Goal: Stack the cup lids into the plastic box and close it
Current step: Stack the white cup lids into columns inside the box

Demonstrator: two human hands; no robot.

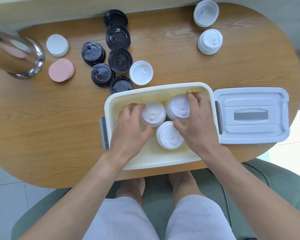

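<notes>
- While both hands reached into the plastic box (160, 162), the left hand (128, 130) curled its fingers (136, 106) and thumb around a white lid stack (153, 114), gripping it.
- The right hand (197, 125) clasped a second white lid stack (177, 106), fingertips at its far edge, thumb at its near edge.
- Between the two thumbs, toward the wrists, stood a third white lid stack (168, 135), ungripped.
- Just right of the right hand lay the box cover (251, 115), off the box.
- Beyond the left fingers: black lids (119, 60) and a single white lid (141, 72) on the wooden table (197, 66).
- Further left: pink discs (61, 70), a white disc (57, 45).
- Far beyond the right fingers: two more white lid stacks (210, 41).
</notes>
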